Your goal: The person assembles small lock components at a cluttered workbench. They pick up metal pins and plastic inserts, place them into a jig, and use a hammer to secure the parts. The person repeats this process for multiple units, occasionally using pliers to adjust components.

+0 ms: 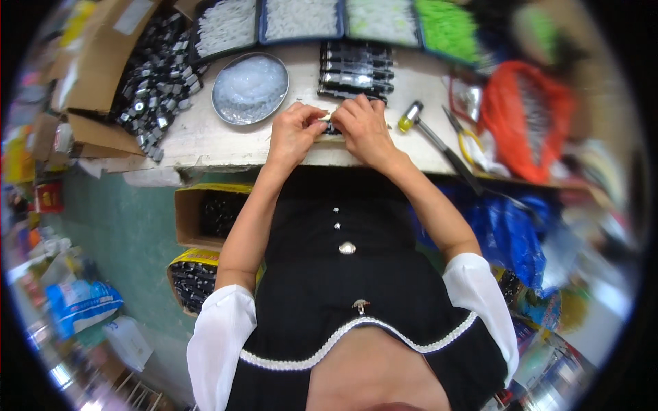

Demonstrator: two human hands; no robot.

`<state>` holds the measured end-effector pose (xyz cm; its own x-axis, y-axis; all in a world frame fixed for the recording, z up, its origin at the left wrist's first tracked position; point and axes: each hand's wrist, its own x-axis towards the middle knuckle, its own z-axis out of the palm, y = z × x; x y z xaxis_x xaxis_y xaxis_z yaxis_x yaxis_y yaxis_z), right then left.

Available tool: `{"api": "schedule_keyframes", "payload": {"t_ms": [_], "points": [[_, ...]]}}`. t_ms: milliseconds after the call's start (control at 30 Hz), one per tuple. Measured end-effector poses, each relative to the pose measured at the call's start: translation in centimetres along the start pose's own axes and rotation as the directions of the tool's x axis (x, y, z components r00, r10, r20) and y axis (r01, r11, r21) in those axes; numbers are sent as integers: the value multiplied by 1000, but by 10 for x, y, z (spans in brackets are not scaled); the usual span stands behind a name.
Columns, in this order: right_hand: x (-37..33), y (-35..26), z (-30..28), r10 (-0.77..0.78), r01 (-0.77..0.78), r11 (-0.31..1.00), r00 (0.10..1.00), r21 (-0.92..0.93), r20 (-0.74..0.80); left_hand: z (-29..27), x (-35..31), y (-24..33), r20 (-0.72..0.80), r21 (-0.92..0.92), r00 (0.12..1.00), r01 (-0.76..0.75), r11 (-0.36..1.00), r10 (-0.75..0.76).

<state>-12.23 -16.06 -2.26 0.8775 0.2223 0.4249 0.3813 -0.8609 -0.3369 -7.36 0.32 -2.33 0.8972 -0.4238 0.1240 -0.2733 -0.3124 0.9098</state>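
Observation:
My left hand (295,130) and my right hand (363,127) meet at the near edge of the white worktable (205,137). Together they pinch a small dark part (330,125) between the fingertips; most of it is hidden by the fingers. Just beyond the hands lie rows of black and silver parts (355,72) laid side by side. A round metal dish (249,88) with clear small pieces sits to the left of the hands.
Trays of white pieces (301,17) and green pieces (445,27) line the back. A cardboard box of dark metal parts (154,75) is at left. A yellow-headed mallet (411,116), scissors (466,140) and an orange bag (528,116) lie right. Boxes (205,216) stand on the floor.

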Motion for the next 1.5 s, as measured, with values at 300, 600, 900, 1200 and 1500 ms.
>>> {"api": "schedule_keyframes", "payload": {"t_ms": [300,600,900,1200,1500], "points": [[-22,106,-78,357,-364,931,899,19,-256,-5,47,37,373,491,922,-101,865,-105],[-62,177,-113,700,-615,613,714,-496,-20,42,179,54,165,639,976,-213,739,139],[-60,185,-109,670,-613,651,741,-448,-39,74,228,39,214,675,962,-270,687,168],[-69,189,-116,598,-615,736,786,-284,-154,53,229,50,179,254,982,18,967,-65],[-68,171,-122,565,-591,807,780,-17,-269,30,193,45,119,-322,992,73,944,-36]]}}
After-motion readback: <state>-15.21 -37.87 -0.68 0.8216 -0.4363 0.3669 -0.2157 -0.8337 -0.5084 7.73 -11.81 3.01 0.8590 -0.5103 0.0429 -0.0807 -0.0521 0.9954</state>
